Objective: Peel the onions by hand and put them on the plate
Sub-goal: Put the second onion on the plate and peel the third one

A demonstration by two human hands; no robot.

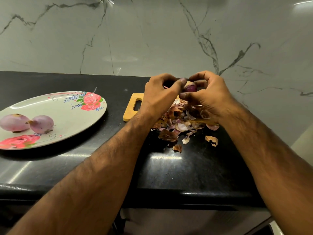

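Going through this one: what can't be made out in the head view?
1. Head view: the onion is mostly covered by the left hand and right hand gripping it; how much skin remains cannot be told.
2. Head view: the cutting board shows only its handle end; the peel pile and both hands cover the rest.
3. Head view: the plate is cut off by the left frame edge.

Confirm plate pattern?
Pale plate with pink-red roses, green leaves and small blue flecks near its rim; the head view shows it.

rose-printed plate [67, 114], pale purple onions [42, 124], black counter [169, 167].
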